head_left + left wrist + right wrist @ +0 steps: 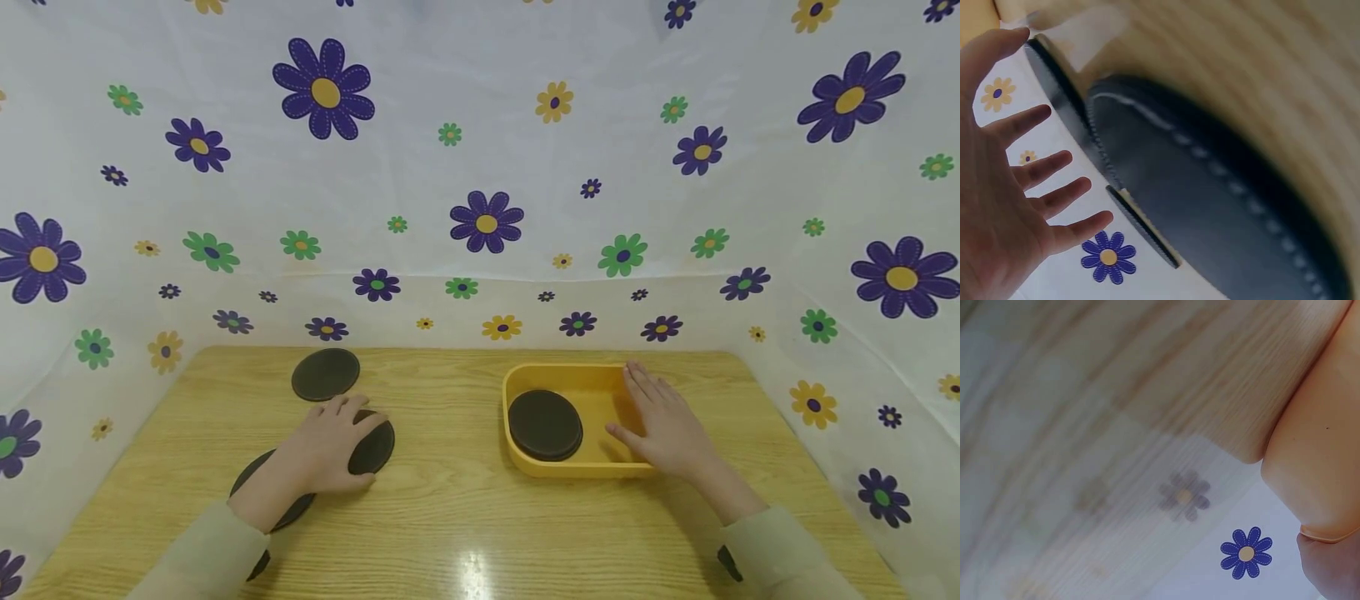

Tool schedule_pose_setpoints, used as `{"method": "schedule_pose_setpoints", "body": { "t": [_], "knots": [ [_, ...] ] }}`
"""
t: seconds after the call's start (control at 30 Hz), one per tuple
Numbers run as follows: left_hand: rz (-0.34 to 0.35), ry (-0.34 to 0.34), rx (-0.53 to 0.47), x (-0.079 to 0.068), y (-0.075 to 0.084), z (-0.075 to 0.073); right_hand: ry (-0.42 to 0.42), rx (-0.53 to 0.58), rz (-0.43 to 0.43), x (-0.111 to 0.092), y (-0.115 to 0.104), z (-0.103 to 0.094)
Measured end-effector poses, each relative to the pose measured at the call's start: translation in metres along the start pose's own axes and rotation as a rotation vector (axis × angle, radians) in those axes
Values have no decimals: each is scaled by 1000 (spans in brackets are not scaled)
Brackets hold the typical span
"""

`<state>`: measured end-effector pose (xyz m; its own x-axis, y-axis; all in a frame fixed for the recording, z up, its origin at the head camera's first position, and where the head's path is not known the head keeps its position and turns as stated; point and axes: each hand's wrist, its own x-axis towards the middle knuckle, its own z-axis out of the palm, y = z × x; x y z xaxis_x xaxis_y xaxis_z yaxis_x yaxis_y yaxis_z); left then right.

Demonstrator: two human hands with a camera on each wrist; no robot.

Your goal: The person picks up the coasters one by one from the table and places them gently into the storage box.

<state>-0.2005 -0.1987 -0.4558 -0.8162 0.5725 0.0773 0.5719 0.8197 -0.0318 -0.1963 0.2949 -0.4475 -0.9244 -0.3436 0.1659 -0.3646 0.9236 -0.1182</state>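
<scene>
My left hand (pixel 330 442) hovers with spread fingers over a round black coaster (pixel 375 446) on the table. The left wrist view shows the fingers (pixel 1047 165) apart with nothing between them, and the thumb (pixel 1004 47) close to a coaster's edge. At the right, my right hand (pixel 663 425) rests on the right side of a yellow bin (pixel 581 470), fingers extended along it and thumb toward its inside. Stacked black coasters (pixel 545 423) lie in the bin's left half. The right wrist view shows the bin's outer wall (pixel 1322 437) and only part of that hand.
Another coaster (pixel 326 374) lies beyond my left hand. One more (pixel 292 510) is partly under the left forearm, and a dark edge (pixel 258 567) shows by that sleeve. A dark piece (pixel 727 563) peeks out beside the right sleeve. A flowered cloth (pixel 420 183) surrounds the wooden table (pixel 450 517).
</scene>
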Motion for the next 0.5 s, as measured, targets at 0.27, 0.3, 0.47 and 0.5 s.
{"method": "schedule_pose_setpoints", "body": {
  "t": [0.27,0.3,0.47,0.5],
  "knots": [
    [-19,-9,-36,-2,-6,10,-7,0,2,1,0,0],
    [-18,-7,-37,-2,-7,11,-6,-1,1,1,0,0],
    [-12,-9,-31,0,-7,12,1,-6,-2,1,1,1],
    [-11,-10,-32,0,-6,11,2,-7,-2,1,1,1]
  ]
}}
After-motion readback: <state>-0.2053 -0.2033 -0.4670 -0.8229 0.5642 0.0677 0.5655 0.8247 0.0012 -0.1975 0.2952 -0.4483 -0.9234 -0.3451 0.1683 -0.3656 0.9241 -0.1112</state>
